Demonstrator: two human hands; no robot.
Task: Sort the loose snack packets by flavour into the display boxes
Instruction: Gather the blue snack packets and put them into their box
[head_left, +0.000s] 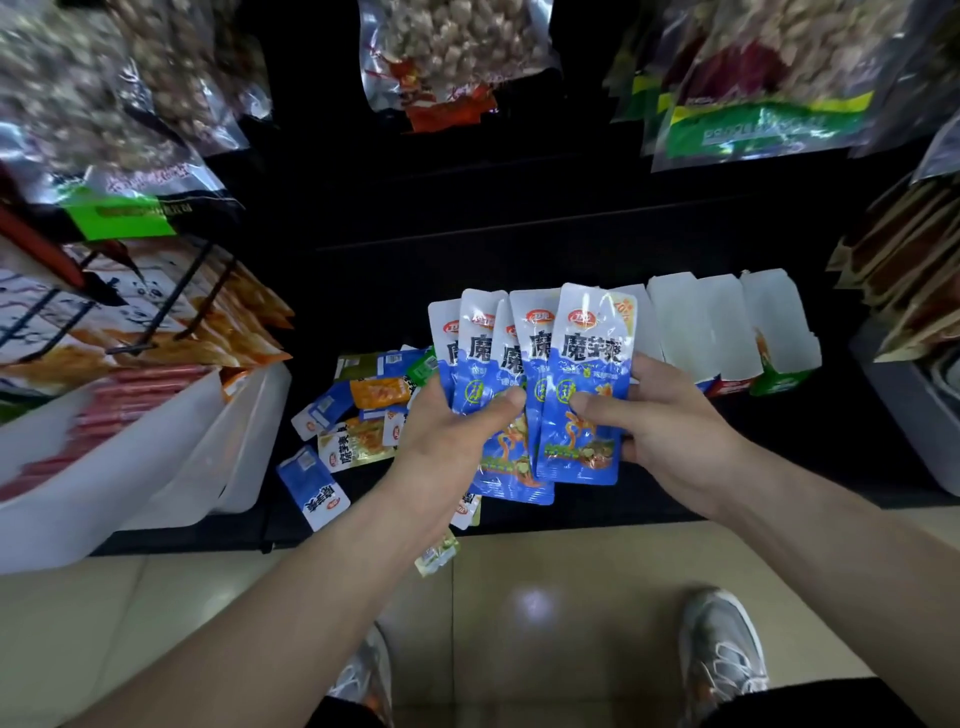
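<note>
A fan of several blue snack packets (524, 374) is held upright over the black shelf. My left hand (457, 436) grips the left part of the fan, thumb across the fronts. My right hand (660, 415) pinches the frontmost blue packet (587, 395) at its right side. Below and to the left lies a heap of loose packets (358, 410) in blue, orange, yellow and green. Three open white display boxes (727, 332) stand behind my right hand; their fronts show red and green.
White plastic bins (156, 467) with packaged goods stand at the left on the shelf. Large hanging bags of snacks fill the top. A grey bin (909, 415) stands at the right. One yellow packet (436, 553) hangs over the shelf's front edge above the tiled floor.
</note>
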